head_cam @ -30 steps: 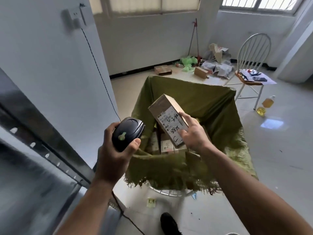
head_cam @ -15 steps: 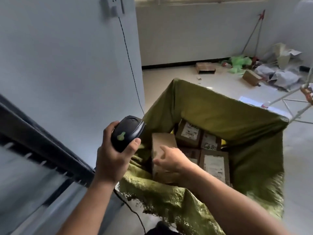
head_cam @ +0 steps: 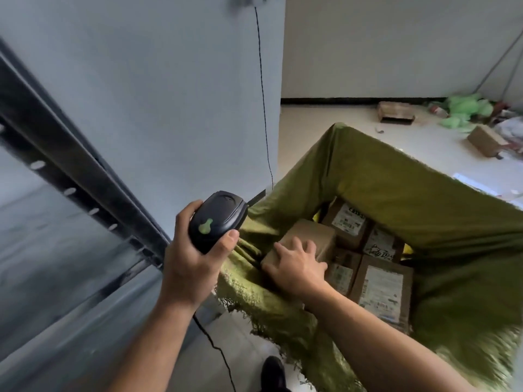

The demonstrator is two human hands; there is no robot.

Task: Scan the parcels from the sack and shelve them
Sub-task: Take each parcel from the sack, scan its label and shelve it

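An open green woven sack (head_cam: 396,188) stands on the floor with several labelled cardboard parcels (head_cam: 380,290) packed inside. My right hand (head_cam: 297,267) reaches into the sack's left corner and grips a plain brown parcel (head_cam: 314,233) from above, fingers spread over its top. My left hand (head_cam: 192,267) holds a black handheld scanner (head_cam: 216,219) with a green button, just left of the sack's rim and above it.
A dark metal shelf upright (head_cam: 70,171) runs diagonally at the left against a grey wall. A thin black cable (head_cam: 263,94) hangs down the wall. My shoe (head_cam: 273,374) is below. Loose boxes (head_cam: 396,111) and green plastic (head_cam: 467,108) litter the far floor.
My right hand brought the parcel down from its raised spot in front of the scanner into the sack's left corner. My view swung left and down. The scanner stayed in my left hand.
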